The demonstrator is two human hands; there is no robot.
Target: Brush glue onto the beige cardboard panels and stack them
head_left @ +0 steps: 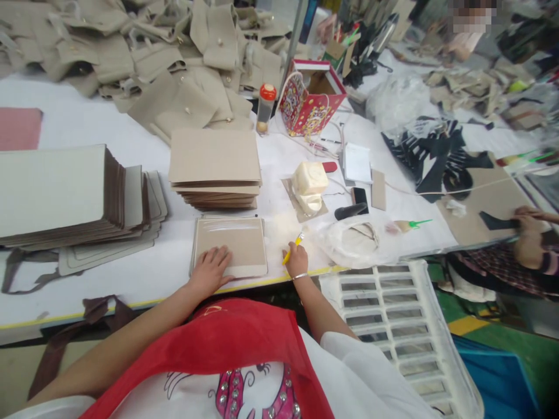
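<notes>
My left hand (211,269) lies flat on the near left part of a beige rectangular panel (240,247), its fingers stretched out. The panel tops a low pile at the table's front edge, and pale shiny streaks cross its far side. To the right of the pile, my right hand (297,259) is closed around a yellow-handled brush (299,240) with a whitish tip pointing away from me. Beyond that hand stands a cream-coated container (309,179) on a piece of board. Just behind the pile is a taller stack of beige panels (213,156).
Large board stacks (52,189) stand at left. Beige pieces (183,99) are heaped at the back. A red-lidded jar (265,109), a red paper bag (312,96), a phone (360,201) and a plastic bag (349,244) lie around. Another person's hand (526,221) works at right.
</notes>
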